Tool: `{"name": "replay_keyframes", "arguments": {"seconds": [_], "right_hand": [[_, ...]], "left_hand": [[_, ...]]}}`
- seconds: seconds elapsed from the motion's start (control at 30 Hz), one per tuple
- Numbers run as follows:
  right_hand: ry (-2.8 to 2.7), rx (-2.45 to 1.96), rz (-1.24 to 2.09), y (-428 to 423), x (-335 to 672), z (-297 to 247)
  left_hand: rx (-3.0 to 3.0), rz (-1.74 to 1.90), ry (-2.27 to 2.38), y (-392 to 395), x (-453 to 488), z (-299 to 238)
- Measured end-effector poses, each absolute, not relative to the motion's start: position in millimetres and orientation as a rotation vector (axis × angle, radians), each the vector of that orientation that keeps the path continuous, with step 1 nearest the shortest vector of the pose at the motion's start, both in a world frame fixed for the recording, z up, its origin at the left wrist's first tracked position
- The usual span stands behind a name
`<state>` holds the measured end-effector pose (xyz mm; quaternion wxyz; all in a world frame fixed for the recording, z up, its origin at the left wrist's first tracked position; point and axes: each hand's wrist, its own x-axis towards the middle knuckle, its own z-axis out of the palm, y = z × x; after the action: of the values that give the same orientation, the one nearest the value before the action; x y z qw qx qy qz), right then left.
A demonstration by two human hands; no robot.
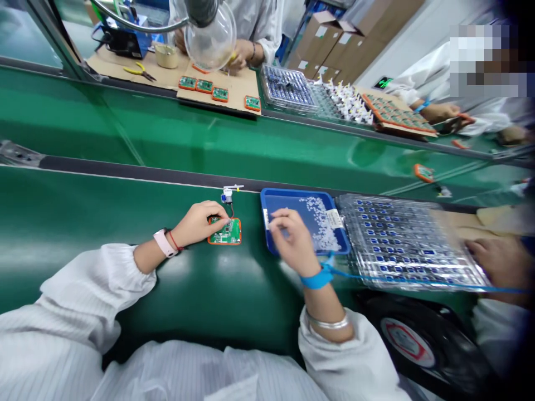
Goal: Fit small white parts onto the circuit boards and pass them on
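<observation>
Left hand (198, 224) curls down on the orange-edged circuit board (231, 236), fingertips pressing it steady on the green belt (104, 223), just beside a small motor (228, 196). Over to the right, the right hand (293, 239) dips into the blue tray (305, 194), fingers pinched together above the white bits (321, 228); whether they've caught one, I can't tell.

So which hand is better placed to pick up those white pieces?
Right, probably: the right hand is over the blue tray of white pieces, while the left hand sits on the green circuit board.
</observation>
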<state>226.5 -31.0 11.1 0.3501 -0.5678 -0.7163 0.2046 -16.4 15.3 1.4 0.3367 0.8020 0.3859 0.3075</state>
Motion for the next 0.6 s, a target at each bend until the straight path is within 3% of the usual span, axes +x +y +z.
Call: {"name": "replay_keyframes", "arguments": {"seconds": [0.17,0.6], "right_hand": [[-1.877,-1.28,0.746,-25,163,0],[-1.863,-1.342,0.893,-12,160,-16]], "left_hand": [[2.067,0.799,0.945,14,-16,3],[2.009,0.659,1.085,22,-10,3]]}}
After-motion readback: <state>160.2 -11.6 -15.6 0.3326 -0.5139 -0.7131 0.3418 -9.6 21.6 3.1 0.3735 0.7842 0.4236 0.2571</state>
